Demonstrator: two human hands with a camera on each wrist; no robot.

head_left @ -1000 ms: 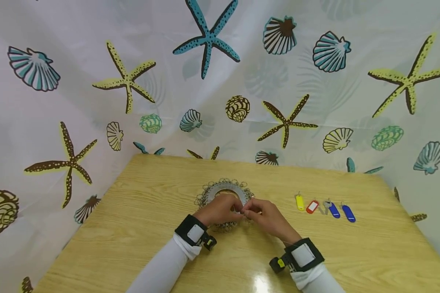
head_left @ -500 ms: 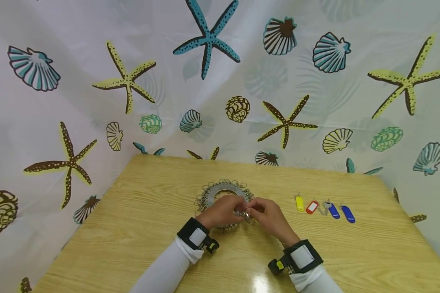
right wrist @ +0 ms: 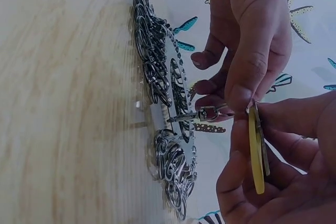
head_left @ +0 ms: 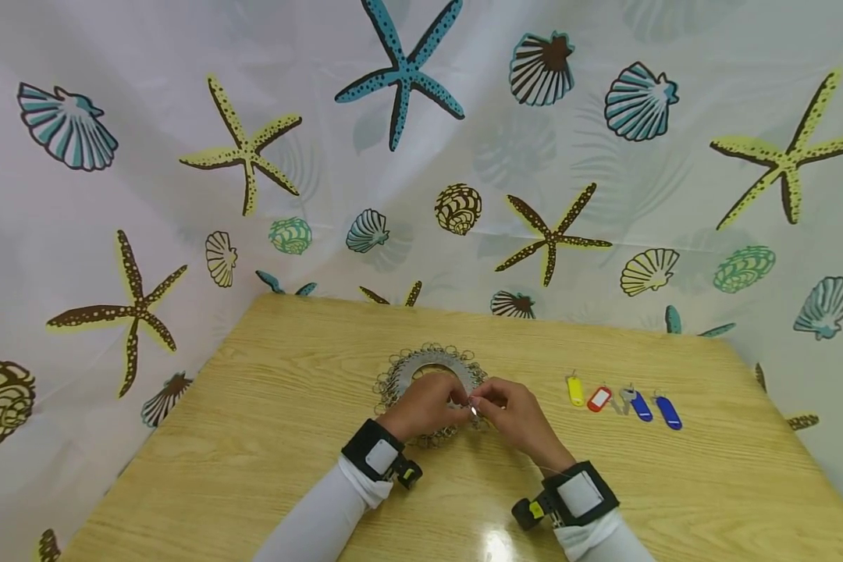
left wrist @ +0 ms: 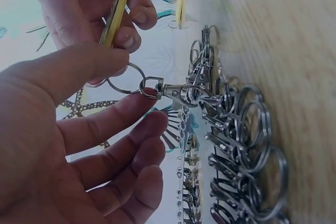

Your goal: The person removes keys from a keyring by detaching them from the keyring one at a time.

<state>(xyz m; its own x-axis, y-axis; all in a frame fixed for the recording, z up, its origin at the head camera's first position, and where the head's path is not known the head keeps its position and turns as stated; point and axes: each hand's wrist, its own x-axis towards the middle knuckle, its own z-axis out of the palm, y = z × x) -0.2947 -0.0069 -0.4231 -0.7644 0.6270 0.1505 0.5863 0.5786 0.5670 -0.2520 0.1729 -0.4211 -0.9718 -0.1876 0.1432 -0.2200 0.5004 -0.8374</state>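
Observation:
A round grey metal disc (head_left: 402, 376) lies on the table, fringed with small swivel clasps and split rings (left wrist: 252, 124). My left hand (head_left: 425, 406) is over its near right part, thumb and forefinger pinching a split ring (left wrist: 126, 80) joined to one swivel clasp (left wrist: 176, 92). That clasp stands out from the disc's rim. Against the left hand's fingertips, my right hand (head_left: 509, 410) pinches a flat yellow key tag (right wrist: 256, 153), seen edge-on, with a metal key (right wrist: 264, 156) along it. The fingers partly hide where tag, key and ring meet.
To the right on the wooden table (head_left: 267, 375) lie a yellow key tag (head_left: 575, 391), a red one (head_left: 599, 399), loose-looking keys (head_left: 624, 400) and two blue tags (head_left: 641, 406). A shell-patterned cloth (head_left: 309, 47) hangs behind the table.
Both hands stay together over the disc's right rim, having shifted slightly right. A shiny metal piece now shows between the fingertips.

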